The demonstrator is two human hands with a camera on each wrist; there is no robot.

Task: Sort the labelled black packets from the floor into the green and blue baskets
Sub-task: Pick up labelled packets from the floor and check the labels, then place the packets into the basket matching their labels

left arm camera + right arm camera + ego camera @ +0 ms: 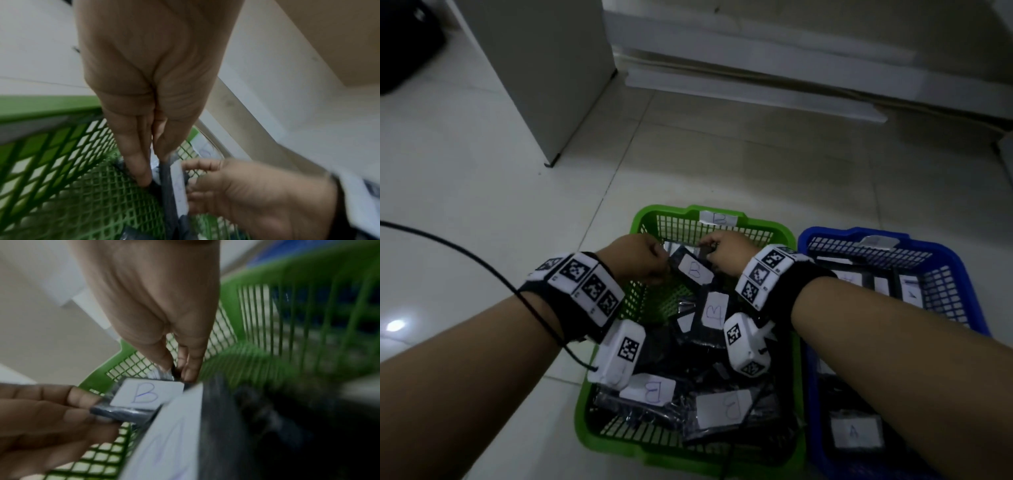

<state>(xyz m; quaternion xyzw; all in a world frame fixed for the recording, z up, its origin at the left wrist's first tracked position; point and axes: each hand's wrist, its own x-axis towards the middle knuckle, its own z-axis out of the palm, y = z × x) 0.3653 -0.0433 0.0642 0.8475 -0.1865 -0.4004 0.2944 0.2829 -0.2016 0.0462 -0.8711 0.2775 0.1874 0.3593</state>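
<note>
A black packet with a white "B" label (694,270) (148,395) hangs over the far part of the green basket (643,219). My left hand (650,262) (152,162) pinches its left edge. My right hand (717,251) (179,369) pinches its far right corner. Below it the green basket holds several black packets labelled "B" (714,310). The blue basket (808,236) to the right holds packets, one labelled "A" (854,433). The green basket's mesh wall (61,154) (232,288) shows close in both wrist views.
A white cabinet (544,68) stands on the tiled floor at the back left, and a low white ledge (774,85) runs along the back. A black cable (448,245) crosses the floor to my left wrist. A dark object (404,44) sits in the far left corner.
</note>
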